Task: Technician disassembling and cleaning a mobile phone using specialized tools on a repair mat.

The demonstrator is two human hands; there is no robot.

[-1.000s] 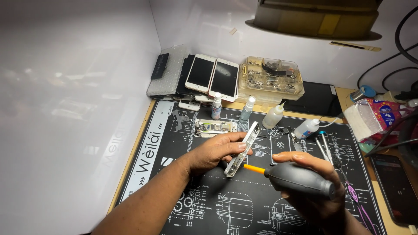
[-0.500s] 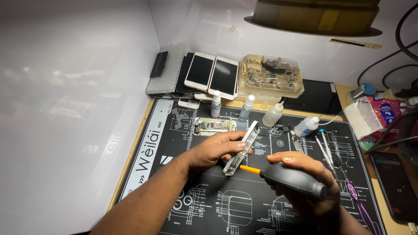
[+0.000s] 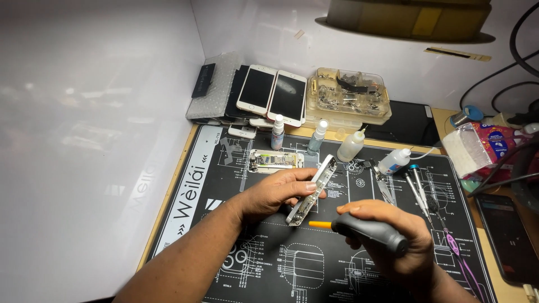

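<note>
My left hand [image 3: 278, 193] holds an opened white phone frame [image 3: 312, 189] on edge above the black work mat [image 3: 213, 185]. My right hand [image 3: 393, 241] grips a dark rubber air blower [image 3: 370, 231] whose orange nozzle [image 3: 320, 224] points left at the lower end of the phone frame, a short gap away. A second opened phone body with its circuit board showing [image 3: 275, 161] lies flat on the mat just behind my left hand.
Behind the mat lean two white phones [image 3: 272, 95] and a clear parts box [image 3: 348, 98]. Small dropper bottles [image 3: 351, 147] stand along the mat's back edge. Screwdrivers and tweezers [image 3: 418, 188] lie at right, near a dark phone [image 3: 508, 238] and a tissue pack [image 3: 477, 147].
The blower has shifted slightly left and closer to the phone frame. My left hand keeps the frame at about the same place and tilt.
</note>
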